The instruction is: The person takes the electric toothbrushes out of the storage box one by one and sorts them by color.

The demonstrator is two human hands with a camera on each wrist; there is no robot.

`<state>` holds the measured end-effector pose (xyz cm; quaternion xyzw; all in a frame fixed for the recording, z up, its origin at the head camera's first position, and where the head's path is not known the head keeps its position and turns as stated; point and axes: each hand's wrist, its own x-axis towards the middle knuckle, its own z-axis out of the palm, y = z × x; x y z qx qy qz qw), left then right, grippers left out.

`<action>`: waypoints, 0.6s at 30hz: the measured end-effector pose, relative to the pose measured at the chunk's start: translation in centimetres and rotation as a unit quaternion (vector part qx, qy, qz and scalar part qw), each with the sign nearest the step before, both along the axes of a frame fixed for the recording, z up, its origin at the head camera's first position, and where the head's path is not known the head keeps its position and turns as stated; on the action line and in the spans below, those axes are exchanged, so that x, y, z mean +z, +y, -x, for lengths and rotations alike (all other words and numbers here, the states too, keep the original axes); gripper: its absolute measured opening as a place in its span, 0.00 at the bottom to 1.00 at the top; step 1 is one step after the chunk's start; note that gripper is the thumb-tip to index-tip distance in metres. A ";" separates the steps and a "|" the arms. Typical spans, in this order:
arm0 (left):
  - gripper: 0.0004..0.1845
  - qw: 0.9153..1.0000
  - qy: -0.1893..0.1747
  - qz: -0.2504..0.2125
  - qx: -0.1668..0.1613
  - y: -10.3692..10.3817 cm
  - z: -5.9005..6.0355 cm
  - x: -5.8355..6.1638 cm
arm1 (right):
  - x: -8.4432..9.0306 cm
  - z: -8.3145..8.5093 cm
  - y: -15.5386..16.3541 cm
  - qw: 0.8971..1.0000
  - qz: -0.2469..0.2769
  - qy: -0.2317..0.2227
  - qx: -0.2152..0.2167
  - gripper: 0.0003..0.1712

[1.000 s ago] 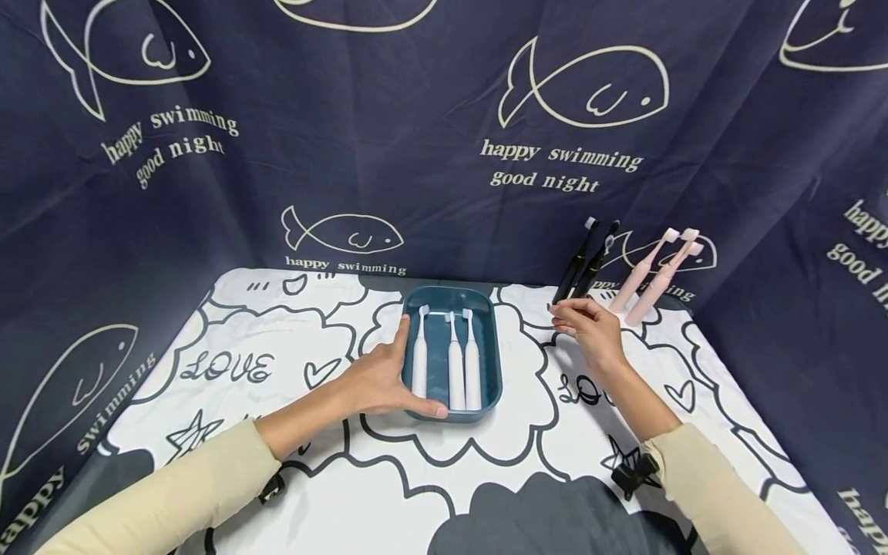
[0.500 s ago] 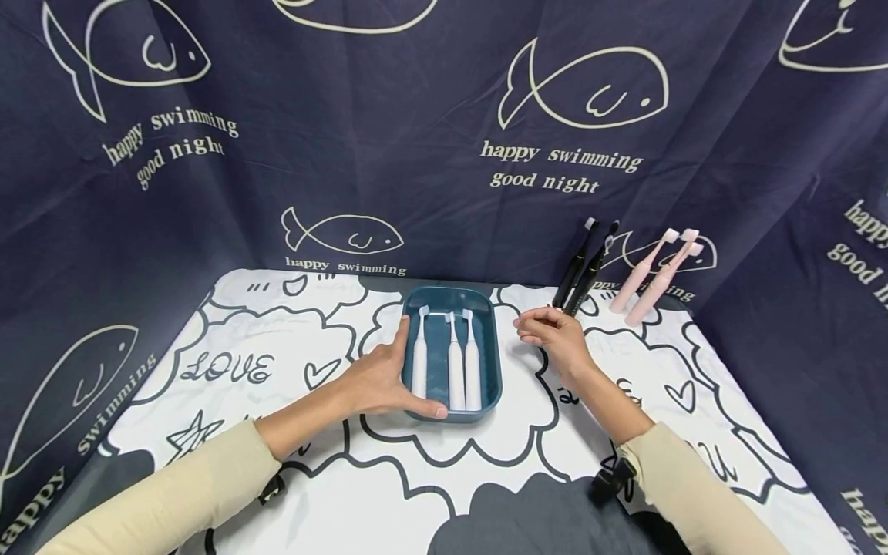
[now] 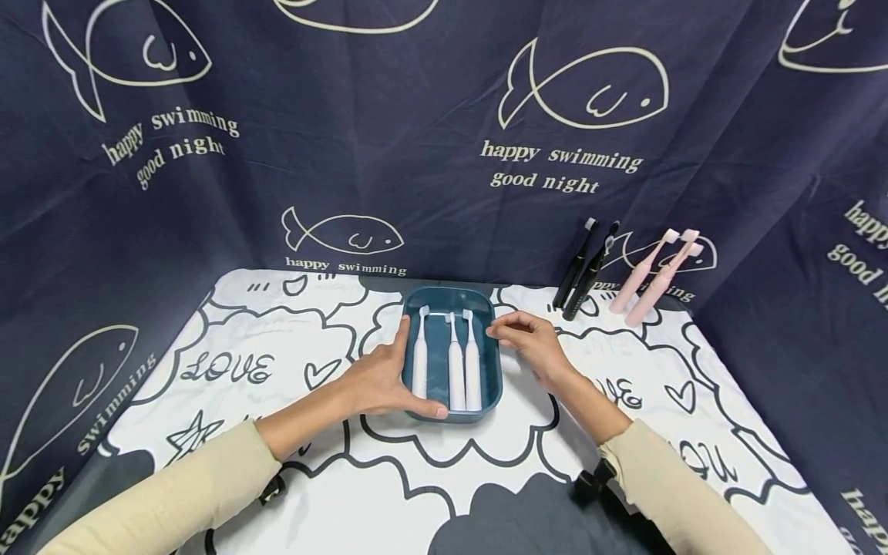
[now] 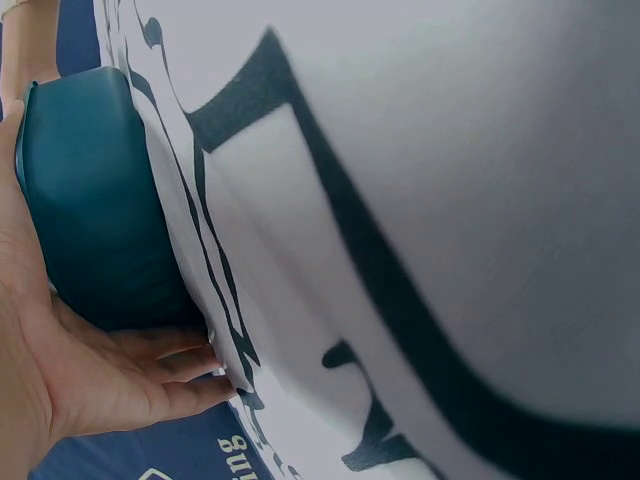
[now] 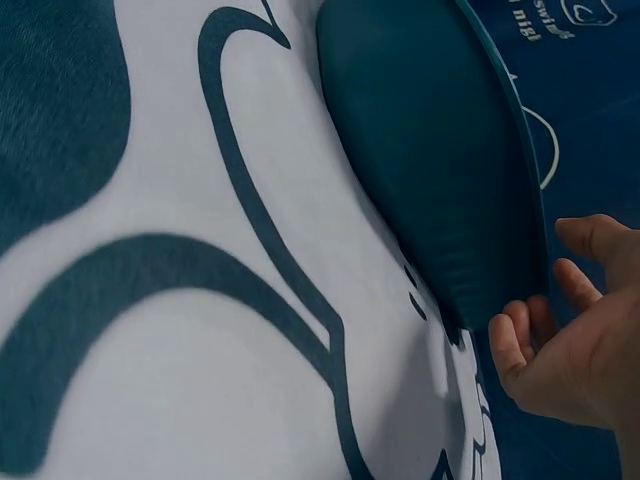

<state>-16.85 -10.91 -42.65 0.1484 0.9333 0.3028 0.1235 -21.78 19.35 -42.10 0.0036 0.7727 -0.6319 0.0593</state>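
A teal tray [image 3: 494, 362] lies at the middle of the table with three white electric toothbrushes [image 3: 455, 370] side by side in it. My left hand [image 3: 378, 378] rests flat against the tray's left wall, thumb along its front edge; the left wrist view shows the palm [image 4: 60, 390] against the tray wall [image 4: 90, 200]. My right hand [image 3: 523, 339] hovers at the tray's right rim with loosely curled fingers and holds nothing. In the right wrist view its fingers [image 5: 560, 350] are just beside the tray wall [image 5: 430, 150]; I cannot tell whether they touch.
Two black toothbrushes [image 3: 581, 271] and three pink ones [image 3: 655, 276] lean against the dark fish-print curtain at the back right. The table carries a white cloth [image 3: 277, 362] with dark doodles. The curtain closes in the back and both sides.
My right hand has moved left from beside the black toothbrushes to the tray's right rim. The left hand and the tray have not moved.
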 end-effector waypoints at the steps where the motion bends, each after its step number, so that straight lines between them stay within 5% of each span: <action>1: 0.94 1.000 -0.002 0.002 0.000 0.0 0.0 0.0 | -0.1 0.0 -0.1 1.000 -0.006 0.001 0.002 0.18; 18: 0.93 1.000 -0.007 0.001 -0.006 -0.2 0.0 0.1 | -0.4 -0.3 -2.6 0.987 -0.154 0.032 0.016 0.28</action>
